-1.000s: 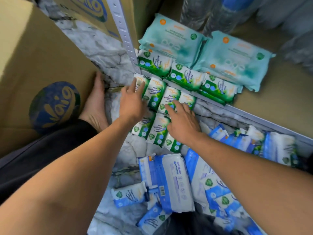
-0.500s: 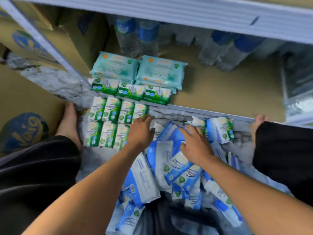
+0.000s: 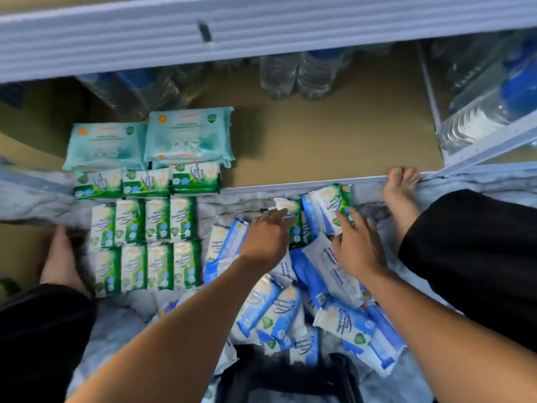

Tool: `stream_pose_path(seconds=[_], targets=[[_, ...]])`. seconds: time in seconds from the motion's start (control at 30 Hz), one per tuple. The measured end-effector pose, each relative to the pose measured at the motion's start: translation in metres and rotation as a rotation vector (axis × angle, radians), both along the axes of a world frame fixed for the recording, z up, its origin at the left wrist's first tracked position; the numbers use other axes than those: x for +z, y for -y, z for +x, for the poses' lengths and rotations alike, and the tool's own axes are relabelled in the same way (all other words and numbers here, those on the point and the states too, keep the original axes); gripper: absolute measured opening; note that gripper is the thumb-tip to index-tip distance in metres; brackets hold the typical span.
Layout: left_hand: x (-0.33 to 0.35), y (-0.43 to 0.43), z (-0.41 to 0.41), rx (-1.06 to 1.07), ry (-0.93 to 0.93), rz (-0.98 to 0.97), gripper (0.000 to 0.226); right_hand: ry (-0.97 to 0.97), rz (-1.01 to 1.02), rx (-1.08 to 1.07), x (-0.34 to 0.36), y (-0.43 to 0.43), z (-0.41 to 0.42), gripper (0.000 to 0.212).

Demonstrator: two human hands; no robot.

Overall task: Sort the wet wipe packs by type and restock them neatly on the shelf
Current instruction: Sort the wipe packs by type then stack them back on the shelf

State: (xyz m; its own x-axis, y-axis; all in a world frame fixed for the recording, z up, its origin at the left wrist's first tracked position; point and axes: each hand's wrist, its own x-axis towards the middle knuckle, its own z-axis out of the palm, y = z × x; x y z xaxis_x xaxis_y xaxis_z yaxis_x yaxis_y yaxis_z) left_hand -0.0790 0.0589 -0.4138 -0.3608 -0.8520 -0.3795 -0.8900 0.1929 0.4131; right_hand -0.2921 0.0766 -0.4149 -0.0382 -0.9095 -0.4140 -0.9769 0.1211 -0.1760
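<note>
Left hand (image 3: 266, 238) and right hand (image 3: 360, 251) reach open-fingered, holding nothing, into the pile (image 3: 328, 271). Pull only green packs (image 3: 331, 203), I'd say; leave blue packs (image 3: 261, 309).

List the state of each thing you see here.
Teal packs, flat, side by side on shelf.
Green packs, lined up in neat rows.
Blue packs, jumbled in a loose heap.
Left hand, open, fingers at a stray green pack.
Right hand, open, fingers on another green pack.
Bottles, upright at shelf's back.
</note>
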Motion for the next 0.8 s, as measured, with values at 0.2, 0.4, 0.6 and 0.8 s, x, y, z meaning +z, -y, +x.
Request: stream_pose_path(seconds=[0.2,0.4,0.6,0.8], targets=[[-0.006,0.016,-0.02,0.203,0.276,-0.017,0.027,0.071,0.017,-0.109,-0.021,0.028,-0.007,0.057],[-0.02,0.017,-0.046,0.45,0.323,0.062,0.04,0.17,-0.01,-0.154,-0.033,0.031,-0.019,0.039],[-0.033,0.023,-0.067,0.425,0.456,0.082,0.08,0.184,-0.02,-0.183,-0.039,0.032,-0.019,0.044],[-0.043,0.028,-0.07,0.422,0.437,-0.013,0.077,0.176,-0.039,-0.194,-0.042,0.033,-0.019,0.045]])
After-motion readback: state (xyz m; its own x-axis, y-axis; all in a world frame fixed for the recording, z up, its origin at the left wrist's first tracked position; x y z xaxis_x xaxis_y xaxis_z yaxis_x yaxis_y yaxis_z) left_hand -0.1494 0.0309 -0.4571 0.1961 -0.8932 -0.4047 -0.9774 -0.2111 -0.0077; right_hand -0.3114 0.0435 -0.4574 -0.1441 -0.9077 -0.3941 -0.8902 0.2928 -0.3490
